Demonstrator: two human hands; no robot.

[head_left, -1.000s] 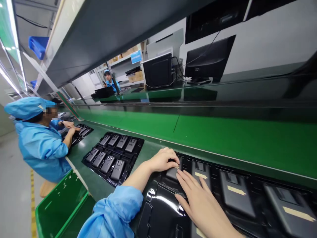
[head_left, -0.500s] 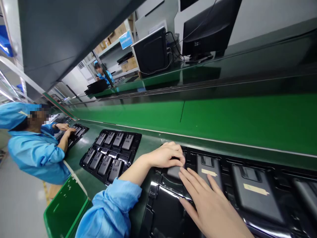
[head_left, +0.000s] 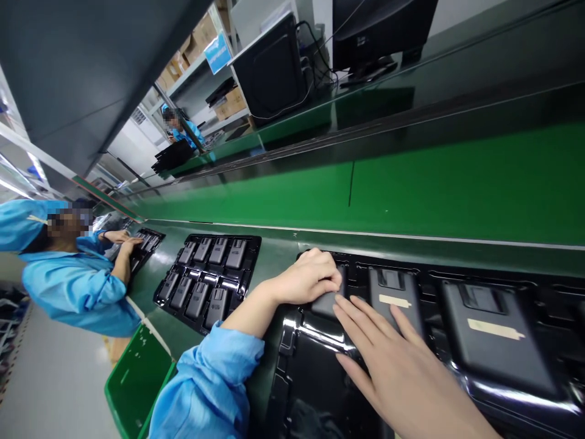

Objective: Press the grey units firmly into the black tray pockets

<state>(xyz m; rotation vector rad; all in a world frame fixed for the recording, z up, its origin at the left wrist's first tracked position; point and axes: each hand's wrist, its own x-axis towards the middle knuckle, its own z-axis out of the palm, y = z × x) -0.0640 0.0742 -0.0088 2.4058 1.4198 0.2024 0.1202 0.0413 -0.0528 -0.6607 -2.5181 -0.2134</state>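
Left hand [head_left: 305, 277] curled over dark device [head_left: 328, 303] at the near tray's [head_left: 292, 341] left end, grip closed on it. Right hand [head_left: 397, 367] flat, fingers spread, fingertips touching the same device. Second tray [head_left: 208, 281] left on bench [head_left: 274, 253].

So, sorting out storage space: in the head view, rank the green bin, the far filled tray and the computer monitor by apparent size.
1. Far filled tray
2. Computer monitor, partly cropped
3. Green bin, partly hidden

Differing distances from the camera make true sizes unsure.
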